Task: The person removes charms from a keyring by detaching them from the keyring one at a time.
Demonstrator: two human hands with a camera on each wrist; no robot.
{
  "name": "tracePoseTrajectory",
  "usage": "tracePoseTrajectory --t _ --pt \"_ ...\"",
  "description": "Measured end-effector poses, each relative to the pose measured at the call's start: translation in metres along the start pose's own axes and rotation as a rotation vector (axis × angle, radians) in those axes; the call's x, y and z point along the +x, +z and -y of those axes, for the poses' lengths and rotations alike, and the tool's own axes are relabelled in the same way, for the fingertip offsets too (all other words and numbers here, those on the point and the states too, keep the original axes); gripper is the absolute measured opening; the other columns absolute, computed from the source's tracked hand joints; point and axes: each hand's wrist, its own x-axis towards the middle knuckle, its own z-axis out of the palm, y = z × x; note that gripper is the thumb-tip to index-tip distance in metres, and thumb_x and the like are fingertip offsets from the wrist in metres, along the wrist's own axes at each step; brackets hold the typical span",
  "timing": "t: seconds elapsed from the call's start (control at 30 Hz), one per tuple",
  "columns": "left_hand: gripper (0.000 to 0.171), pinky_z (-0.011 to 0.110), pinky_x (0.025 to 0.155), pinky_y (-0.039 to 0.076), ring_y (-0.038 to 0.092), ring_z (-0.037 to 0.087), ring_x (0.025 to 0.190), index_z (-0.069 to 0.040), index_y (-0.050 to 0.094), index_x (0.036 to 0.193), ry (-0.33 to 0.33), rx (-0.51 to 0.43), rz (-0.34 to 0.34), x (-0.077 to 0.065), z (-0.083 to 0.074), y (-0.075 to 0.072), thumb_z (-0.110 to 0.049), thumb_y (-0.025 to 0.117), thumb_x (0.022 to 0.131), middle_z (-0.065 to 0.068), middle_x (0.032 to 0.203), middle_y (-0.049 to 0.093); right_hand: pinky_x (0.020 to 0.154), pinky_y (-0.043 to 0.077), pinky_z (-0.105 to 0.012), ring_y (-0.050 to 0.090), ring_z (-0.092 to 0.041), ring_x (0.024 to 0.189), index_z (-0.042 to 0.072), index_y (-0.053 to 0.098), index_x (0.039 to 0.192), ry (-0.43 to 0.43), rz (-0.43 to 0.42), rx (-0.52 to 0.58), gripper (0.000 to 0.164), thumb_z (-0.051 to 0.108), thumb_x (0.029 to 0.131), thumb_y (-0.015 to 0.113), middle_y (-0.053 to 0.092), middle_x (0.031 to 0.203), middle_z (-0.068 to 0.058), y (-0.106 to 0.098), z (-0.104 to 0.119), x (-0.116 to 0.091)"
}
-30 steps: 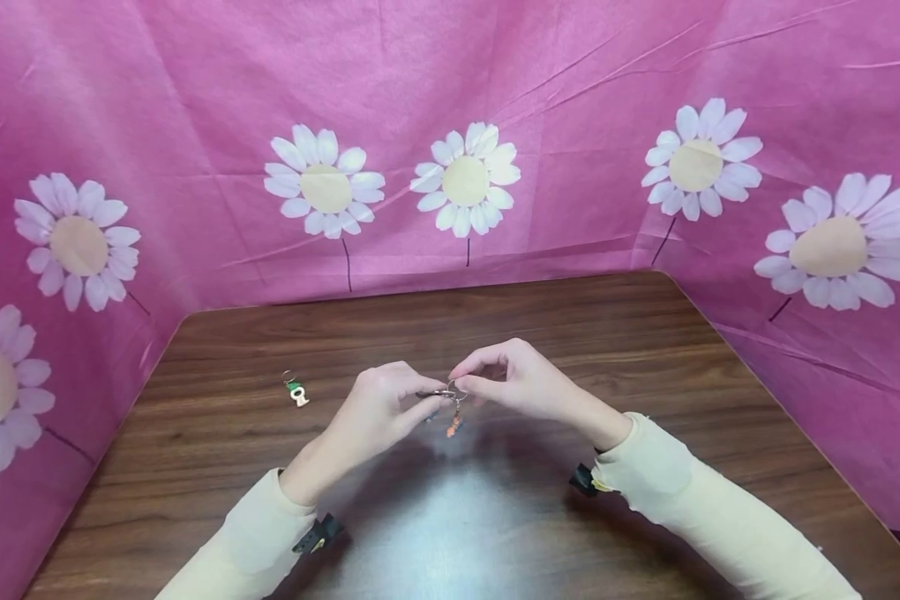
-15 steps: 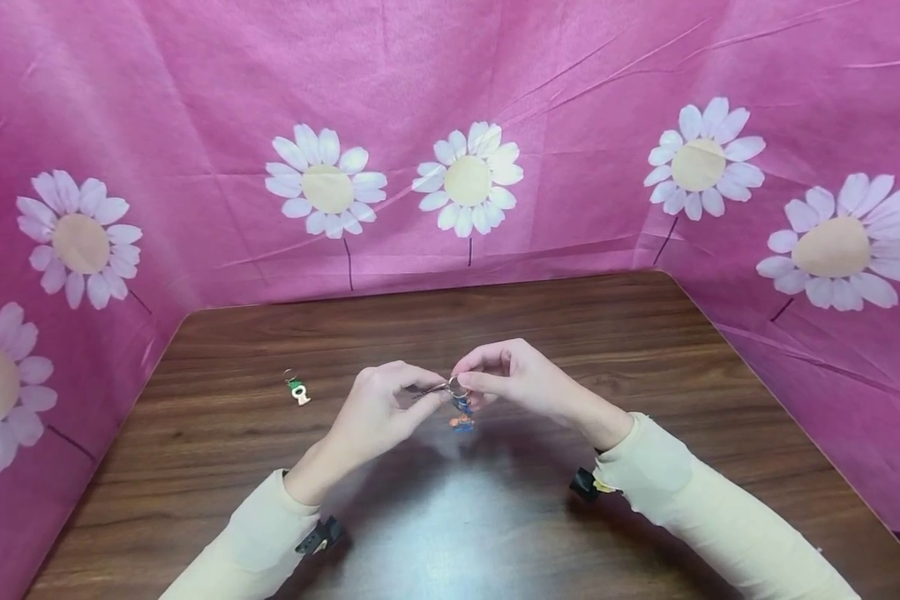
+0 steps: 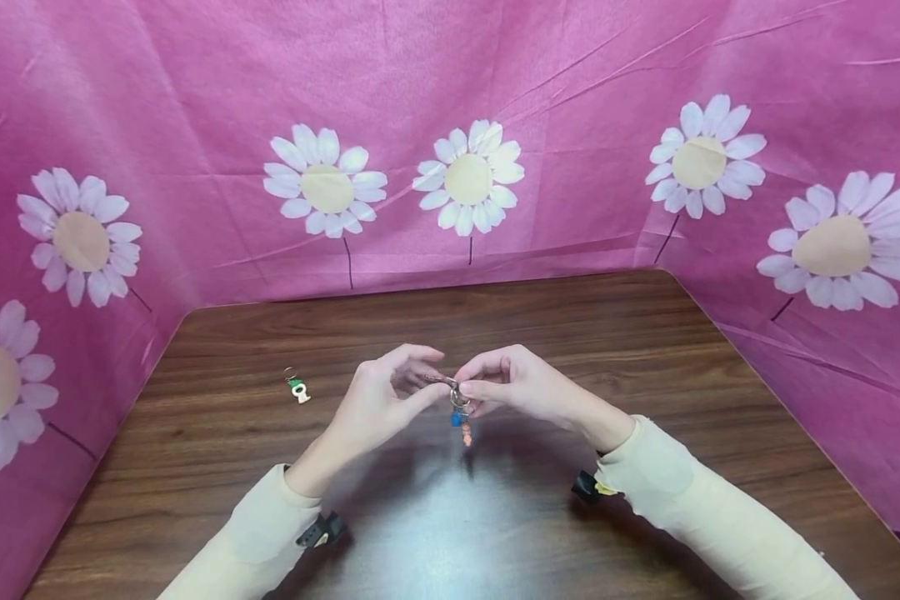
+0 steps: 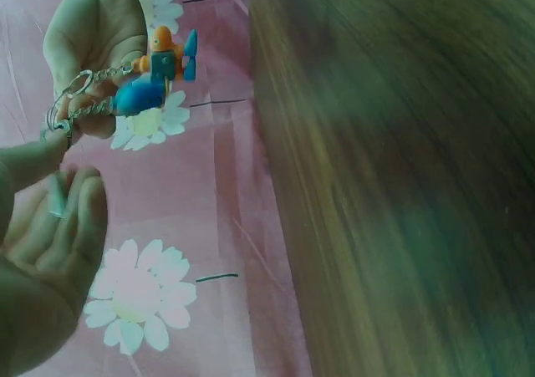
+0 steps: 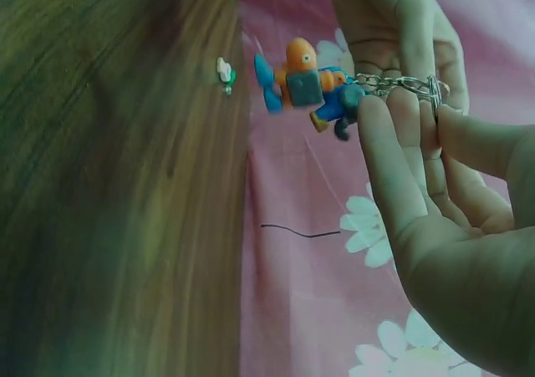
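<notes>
Between the two hands, above the table, is a metal key ring (image 3: pixel 459 398). Two figurine keychains hang from it on short chains: an orange figure with blue feet (image 4: pixel 162 51) and a blue figure (image 4: pixel 140 98). My right hand (image 3: pixel 521 383) pinches the ring between thumb and index finger. The thumb of my left hand (image 3: pixel 378 396) presses at the ring's left side, its index finger raised away. A flat silvery piece (image 4: pixel 57 196), possibly a key, lies against the left fingers. Where the ring meets the fingertips is partly hidden.
A green and white keychain (image 3: pixel 298 389) with its own ring lies on the wooden table (image 3: pixel 570 317), left of the hands. A pink cloth (image 3: pixel 570 192) printed with daisies stands around the back and sides. Black wrist straps show under both cream sleeves.
The left index finger has lifted from the flat metal piece, which it pinched before. The figurines have swung and turned, now hanging slightly lower under the ring. The right hand has barely moved.
</notes>
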Motion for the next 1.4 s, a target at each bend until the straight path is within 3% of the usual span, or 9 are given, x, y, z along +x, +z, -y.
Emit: tracePoseTrajectory --t 0.1,0.23,0.3,0.43,0.6,0.77,0.93,1.2,1.4 --pt "0.038 0.028 0.069 0.060 0.072 0.013 0.085 -0.010 0.062 0.112 -0.077 0.009 -0.047 -0.001 0.003 0.003 -0.012 0.086 0.083 -0.002 0.103 0.070 0.085 0.058 -0.048 0.072 -0.021 0.085 -0.011 0.066 0.115 0.047 -0.017 0.105 0.021 0.002 0.099 0.064 0.074 0.097 -0.014 0.001 -0.004 0.001" --pt "0.028 0.026 0.063 0.057 0.067 0.010 0.073 -0.013 0.061 0.093 -0.087 0.110 -0.089 -0.004 0.007 0.008 -0.014 0.086 0.082 -0.004 0.090 0.063 0.087 0.057 -0.047 0.073 -0.023 0.086 -0.009 0.066 0.116 0.088 -0.034 0.250 0.019 -0.001 0.099 0.063 0.074 0.096 -0.013 0.004 -0.008 0.004" --pt "0.021 0.027 0.063 0.055 0.064 0.009 0.070 -0.015 0.063 0.090 -0.078 0.126 -0.078 -0.005 0.008 0.009 -0.014 0.084 0.084 -0.007 0.083 0.064 0.087 0.058 -0.046 0.073 -0.023 0.088 -0.008 0.064 0.118 0.085 -0.030 0.297 0.020 -0.002 0.099 0.062 0.074 0.097 -0.012 0.005 -0.010 0.005" --pt "0.013 0.028 0.069 0.059 0.069 0.007 0.079 -0.012 0.072 0.102 -0.061 0.032 -0.007 -0.006 0.009 0.010 -0.010 0.078 0.090 -0.006 0.090 0.073 0.087 0.058 -0.047 0.072 -0.024 0.090 -0.004 0.053 0.131 0.053 -0.011 0.345 0.033 -0.003 0.099 0.060 0.072 0.098 -0.012 0.006 -0.013 0.006" --pt "0.013 0.031 0.070 0.061 0.072 0.007 0.081 -0.008 0.077 0.105 0.008 0.017 0.038 -0.005 0.008 0.008 -0.005 0.073 0.093 -0.002 0.095 0.076 0.087 0.057 -0.052 0.072 -0.025 0.091 -0.002 0.044 0.146 0.029 0.000 0.279 0.050 0.000 0.099 0.063 0.071 0.099 -0.015 0.009 -0.013 0.005" --pt "0.013 0.029 0.068 0.060 0.070 0.008 0.079 -0.009 0.077 0.102 0.016 0.007 0.064 -0.005 0.006 0.004 -0.004 0.072 0.092 -0.004 0.092 0.076 0.085 0.058 -0.048 0.073 -0.021 0.088 -0.011 0.060 0.127 0.045 -0.072 0.175 0.033 0.002 0.097 0.066 0.072 0.098 -0.013 0.012 -0.012 0.005" --pt "0.013 0.030 0.069 0.059 0.070 0.010 0.080 -0.010 0.074 0.101 -0.018 -0.032 0.091 -0.005 0.008 0.003 -0.004 0.074 0.089 -0.002 0.090 0.075 0.083 0.059 -0.046 0.073 -0.018 0.087 -0.012 0.063 0.119 0.053 -0.121 0.156 0.027 -0.001 0.095 0.067 0.073 0.096 -0.012 0.013 -0.011 0.006" --pt "0.006 0.031 0.061 0.057 0.069 0.014 0.071 -0.012 0.077 0.097 -0.061 -0.049 0.007 -0.005 0.004 0.002 -0.010 0.077 0.091 -0.006 0.084 0.075 0.082 0.059 -0.050 0.074 -0.025 0.085 -0.012 0.063 0.118 0.036 -0.158 0.141 0.028 0.003 0.094 0.070 0.074 0.096 -0.015 0.009 -0.008 0.006" --pt "0.003 0.027 0.052 0.052 0.066 0.017 0.060 -0.013 0.078 0.094 -0.092 -0.080 -0.072 -0.002 -0.001 0.003 -0.012 0.078 0.091 -0.006 0.080 0.074 0.083 0.059 -0.049 0.074 -0.031 0.087 -0.006 0.068 0.117 0.059 -0.074 0.048 0.028 0.007 0.093 0.074 0.074 0.100 -0.016 0.005 -0.006 0.003"
